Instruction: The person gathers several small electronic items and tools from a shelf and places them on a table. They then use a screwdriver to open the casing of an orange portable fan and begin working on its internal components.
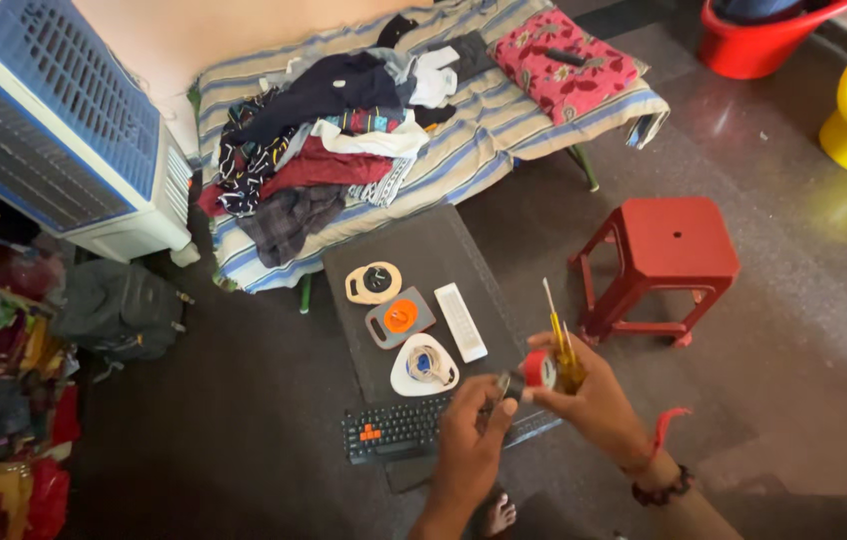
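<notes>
My right hand [592, 400] grips a roll of red tape [540, 369] together with two yellow-handled screwdrivers [558, 330] that stick upward. My left hand [474, 430] pinches a small dark object [503, 384] next to the tape roll; what it is cannot be told. Both hands hover over a black keyboard [394, 428] with orange keys, which lies at the near end of a dark low table [444, 250]. On the table lie three flat reel-like tools: a beige one [374, 283], a grey one with an orange centre [400, 317], and a white one [425, 365]. A white remote-like bar [461, 321] lies beside them.
A red plastic stool [662, 262] stands right of the table. Behind it is a striped cot [504, 120] piled with clothes [324, 150] and a red pillow [569, 62]. An air cooler [54, 120] and a dark backpack [119, 308] are at left; red and yellow tubs stand at top right.
</notes>
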